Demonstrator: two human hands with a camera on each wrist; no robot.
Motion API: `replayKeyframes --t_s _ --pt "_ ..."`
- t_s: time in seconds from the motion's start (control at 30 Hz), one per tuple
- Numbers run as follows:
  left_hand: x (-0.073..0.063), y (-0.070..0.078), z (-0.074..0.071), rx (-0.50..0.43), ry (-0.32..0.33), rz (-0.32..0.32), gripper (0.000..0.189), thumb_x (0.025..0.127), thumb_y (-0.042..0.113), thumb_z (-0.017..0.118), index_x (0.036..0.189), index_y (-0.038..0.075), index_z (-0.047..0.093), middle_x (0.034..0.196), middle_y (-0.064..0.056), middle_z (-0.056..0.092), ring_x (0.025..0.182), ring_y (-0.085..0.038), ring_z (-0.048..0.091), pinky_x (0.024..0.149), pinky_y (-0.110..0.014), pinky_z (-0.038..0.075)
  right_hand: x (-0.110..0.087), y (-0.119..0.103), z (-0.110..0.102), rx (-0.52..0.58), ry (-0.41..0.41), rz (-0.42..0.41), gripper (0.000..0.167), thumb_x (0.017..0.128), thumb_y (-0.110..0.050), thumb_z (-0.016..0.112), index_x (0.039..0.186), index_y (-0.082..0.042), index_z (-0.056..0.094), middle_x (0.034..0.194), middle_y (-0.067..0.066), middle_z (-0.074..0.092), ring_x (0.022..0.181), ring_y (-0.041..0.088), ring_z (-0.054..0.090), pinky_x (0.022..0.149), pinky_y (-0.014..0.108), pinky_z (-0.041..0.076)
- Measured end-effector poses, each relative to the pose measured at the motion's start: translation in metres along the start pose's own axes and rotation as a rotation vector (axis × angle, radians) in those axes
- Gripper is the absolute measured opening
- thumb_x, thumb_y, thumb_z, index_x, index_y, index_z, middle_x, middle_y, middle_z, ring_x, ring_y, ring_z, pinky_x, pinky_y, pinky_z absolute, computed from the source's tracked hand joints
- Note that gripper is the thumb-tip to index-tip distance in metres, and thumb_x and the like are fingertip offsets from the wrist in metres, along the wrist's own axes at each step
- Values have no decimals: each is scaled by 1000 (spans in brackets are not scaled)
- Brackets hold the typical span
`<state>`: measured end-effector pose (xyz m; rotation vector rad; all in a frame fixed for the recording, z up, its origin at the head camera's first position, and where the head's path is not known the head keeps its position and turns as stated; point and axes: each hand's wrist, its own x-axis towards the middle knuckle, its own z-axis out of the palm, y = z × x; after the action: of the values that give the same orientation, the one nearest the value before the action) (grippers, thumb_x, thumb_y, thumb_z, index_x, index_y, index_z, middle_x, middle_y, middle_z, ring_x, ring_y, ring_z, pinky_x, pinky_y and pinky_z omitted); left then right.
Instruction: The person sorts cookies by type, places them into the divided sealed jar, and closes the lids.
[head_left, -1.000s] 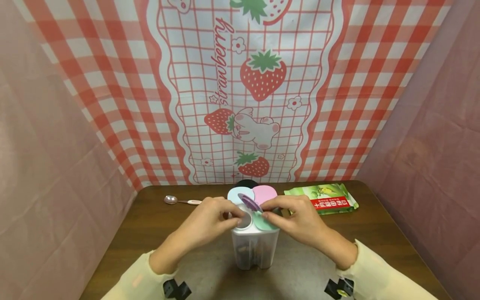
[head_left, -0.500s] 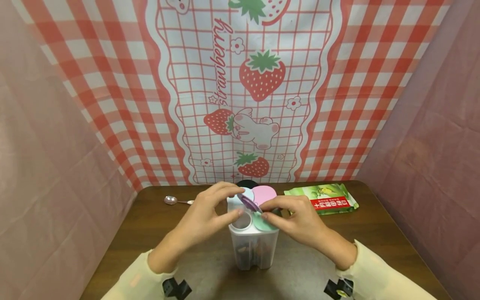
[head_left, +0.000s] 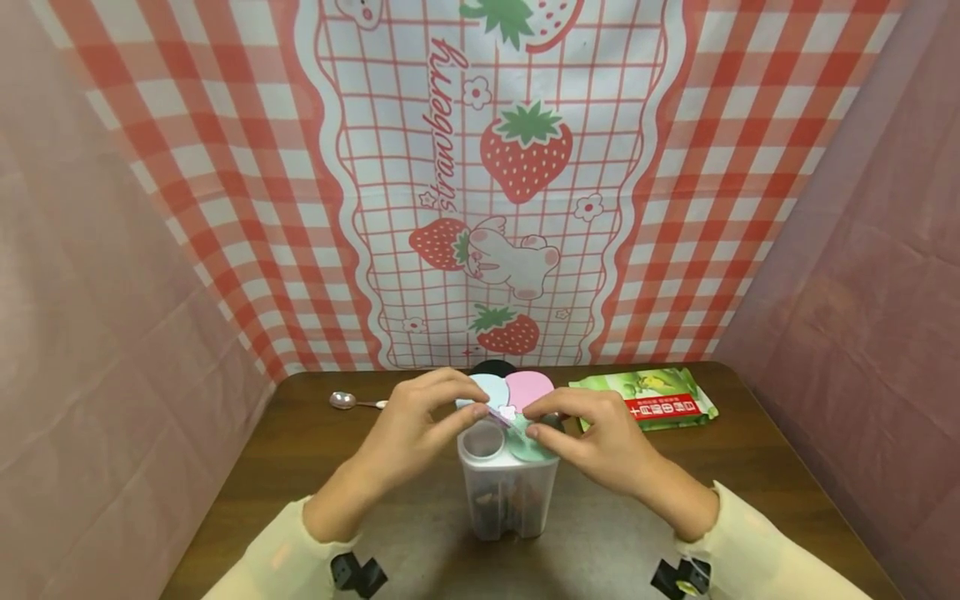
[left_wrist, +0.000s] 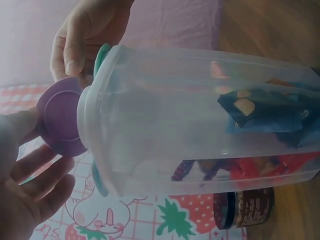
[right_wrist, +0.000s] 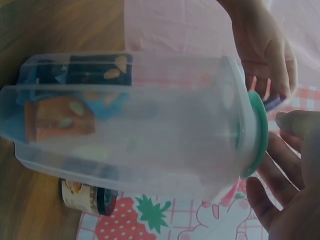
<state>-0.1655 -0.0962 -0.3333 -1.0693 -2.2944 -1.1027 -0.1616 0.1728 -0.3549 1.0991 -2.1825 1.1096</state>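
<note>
My left hand (head_left: 420,429) pinches the purple lid (left_wrist: 62,117) between thumb and fingers. That lid stands tilted up over the front left opening (head_left: 482,440) of a clear plastic storage container (head_left: 510,500). Around the top, a light blue lid (head_left: 487,388), a pink lid (head_left: 530,390) and a green lid (head_left: 532,447) lie down on their compartments. At the green lid my right hand (head_left: 600,425) has thumb and forefinger parted, with nothing visibly gripped; contact is unclear. Several small wrapped packets (left_wrist: 267,112) lie inside the container, which stands upright on the table.
A spoon (head_left: 342,401) lies to the left on the brown table (head_left: 300,475). On the right is a green packet with a red label (head_left: 652,398). Behind the container stands a jar with a black lid (head_left: 493,367). A strawberry-print cloth (head_left: 517,250) hangs at the back.
My left hand moved from the front left opening up to the purple lid and took hold of it. The lid has tipped lower, and my right hand has let go of it.
</note>
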Motion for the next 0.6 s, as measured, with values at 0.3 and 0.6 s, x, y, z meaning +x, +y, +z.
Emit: replayKeyframes --t_s 0.3,0.6 --pt "-13 -10 -8 -68 -63 -11 11 92 15 78 103 16 79 108 8 74 105 -10 68 91 -31 57 -8 5 -13 -26 -12 49 20 86 -12 84 103 -20 78 91 -13 72 76 8 63 71 24 53" --pt "-28 -17 -9 -54 -137 71 10 92 15 77 101 18 79 113 4 73 106 -12 68 89 -27 57 -14 8 -16 -42 -24 70 21 86 -13 84 104 -22 78 91 -14 72 79 5 62 71 27 53"
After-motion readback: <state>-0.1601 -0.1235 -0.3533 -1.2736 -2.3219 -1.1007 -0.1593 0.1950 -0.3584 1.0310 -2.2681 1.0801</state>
